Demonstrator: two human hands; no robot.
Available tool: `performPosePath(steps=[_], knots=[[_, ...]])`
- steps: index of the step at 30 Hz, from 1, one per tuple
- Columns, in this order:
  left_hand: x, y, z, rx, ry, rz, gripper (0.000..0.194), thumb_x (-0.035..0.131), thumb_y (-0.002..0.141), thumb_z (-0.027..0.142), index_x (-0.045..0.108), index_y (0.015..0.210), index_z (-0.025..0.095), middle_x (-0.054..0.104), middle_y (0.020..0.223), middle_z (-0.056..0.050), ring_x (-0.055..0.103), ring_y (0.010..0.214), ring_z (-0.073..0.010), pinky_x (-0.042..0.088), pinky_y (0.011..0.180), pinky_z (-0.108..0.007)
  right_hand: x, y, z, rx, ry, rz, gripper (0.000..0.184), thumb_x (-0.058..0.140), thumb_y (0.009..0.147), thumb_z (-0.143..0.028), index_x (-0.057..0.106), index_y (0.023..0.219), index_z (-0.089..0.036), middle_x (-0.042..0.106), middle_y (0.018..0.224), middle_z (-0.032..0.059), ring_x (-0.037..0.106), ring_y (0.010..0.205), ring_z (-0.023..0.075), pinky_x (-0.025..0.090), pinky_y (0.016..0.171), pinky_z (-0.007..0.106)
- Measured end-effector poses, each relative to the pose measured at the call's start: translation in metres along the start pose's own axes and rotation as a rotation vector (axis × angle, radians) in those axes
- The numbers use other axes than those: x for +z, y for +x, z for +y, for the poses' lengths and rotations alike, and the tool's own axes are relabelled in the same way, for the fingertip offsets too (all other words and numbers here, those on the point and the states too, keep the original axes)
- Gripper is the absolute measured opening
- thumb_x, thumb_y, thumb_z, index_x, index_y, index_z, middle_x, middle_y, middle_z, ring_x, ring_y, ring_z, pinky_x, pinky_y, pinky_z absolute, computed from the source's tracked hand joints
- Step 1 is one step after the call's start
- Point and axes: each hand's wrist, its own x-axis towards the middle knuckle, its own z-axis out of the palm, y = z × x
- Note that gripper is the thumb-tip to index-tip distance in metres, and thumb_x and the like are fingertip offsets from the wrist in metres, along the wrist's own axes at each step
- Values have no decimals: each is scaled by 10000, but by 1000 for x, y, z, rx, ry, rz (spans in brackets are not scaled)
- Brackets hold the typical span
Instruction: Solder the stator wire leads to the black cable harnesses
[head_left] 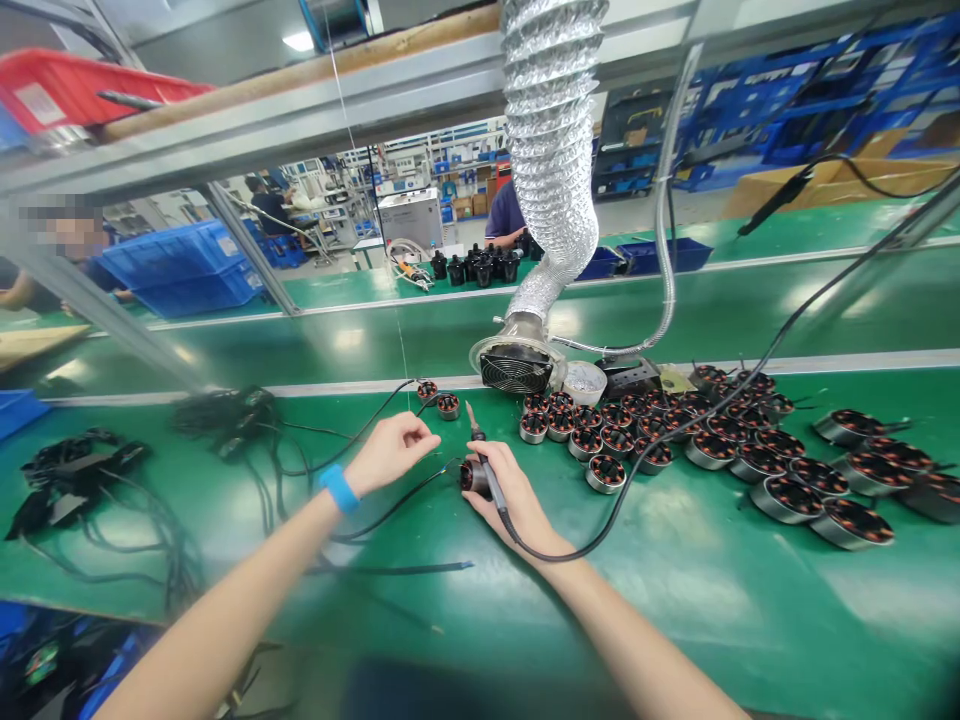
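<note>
My right hand [516, 492] grips a soldering iron [491, 478], its tip pointing up and away from me. The same hand's fingers also rest around a small round motor stator [471, 477] standing on edge on the green bench. A black cable [405, 493] runs from the left to this stator, ending in thin leads. Just left of it, my left hand [396, 450] hovers with thumb and fingers pinched together; whatever is between them is too small to make out. A thin wire [403, 345] hangs from above behind the left hand. Two small stators [448, 405] with cables lie beyond.
Rows of stators [616, 440] cover the bench at right, larger ones [787, 497] farther out. A fume extractor [517, 365] with a foil duct [555, 130] stands ahead. Black cable bundles [79, 470] lie left. The iron's cord [675, 425] loops across the right side. Co-workers sit beyond.
</note>
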Motion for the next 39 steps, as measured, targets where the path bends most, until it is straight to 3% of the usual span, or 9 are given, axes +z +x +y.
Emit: performPosePath(steps=[3, 8, 12, 14, 17, 19, 25, 32, 39], knots=[[0, 5, -16, 158, 244, 53, 243, 687, 810, 404, 714, 866, 169, 582, 826, -29, 528, 646, -134, 428, 656, -276, 0, 0, 0, -3, 0, 4, 611, 609, 796, -41, 424, 1330, -273, 495, 1235, 83, 589, 1085, 217, 505, 939, 366], [18, 3, -43, 150, 316, -15, 164, 603, 867, 278, 658, 752, 175, 586, 884, -58, 571, 789, -186, 458, 769, -311, 2, -1, 3, 0, 21, 44, 619, 628, 789, -55, 422, 1331, -272, 496, 1231, 84, 577, 1102, 225, 488, 980, 397], [20, -8, -32, 234, 234, 250, 180, 510, 899, 205, 576, 733, 177, 533, 1260, -124, 510, 1175, -251, 407, 1006, -389, 4, -1, 6, 16, 36, 81, 619, 646, 773, -67, 436, 1320, -267, 499, 1235, 85, 582, 1093, 230, 484, 988, 415], [18, -12, -17, 242, 153, 313, 182, 449, 934, 215, 576, 808, 182, 514, 1322, -124, 506, 1207, -235, 398, 1021, -371, 6, -1, 7, 25, 35, 85, 616, 645, 771, -70, 439, 1318, -265, 506, 1229, 84, 590, 1087, 231, 486, 984, 418], [19, -10, 4, 152, 45, 190, 256, 383, 973, 280, 602, 871, 195, 665, 1002, -63, 618, 910, -179, 454, 838, -288, 7, 0, 10, 21, 16, 85, 615, 650, 768, -79, 443, 1317, -265, 513, 1223, 80, 591, 1087, 231, 482, 992, 421], [23, -4, 11, 73, 7, 75, 302, 425, 956, 347, 640, 818, 185, 671, 796, -28, 601, 753, -165, 436, 730, -265, 8, 0, 12, 17, -1, 97, 610, 656, 768, -95, 446, 1315, -266, 515, 1226, 79, 591, 1089, 232, 483, 997, 427], [34, 15, 0, -78, -274, -203, 343, 754, 689, 458, 723, 744, 121, 646, 668, -2, 531, 648, -132, 377, 626, -251, 6, 2, 19, -5, -88, 110, 539, 655, 796, -197, 468, 1298, -260, 546, 1203, 83, 594, 1098, 260, 506, 970, 453], [34, 21, -15, -189, -554, -280, 263, 805, 625, 370, 740, 697, 125, 669, 659, -22, 569, 684, -131, 418, 705, -266, 7, 5, 19, 18, -144, 101, 498, 652, 818, -291, 469, 1281, -276, 572, 1184, 69, 610, 1072, 255, 523, 936, 430], [20, 15, -5, -185, -231, -276, 359, 788, 668, 490, 745, 642, 134, 608, 526, 11, 419, 507, -95, 293, 544, -269, 7, 5, 20, -2, -160, 97, 466, 637, 841, -334, 474, 1273, -269, 585, 1165, 69, 621, 1058, 246, 535, 916, 407]])
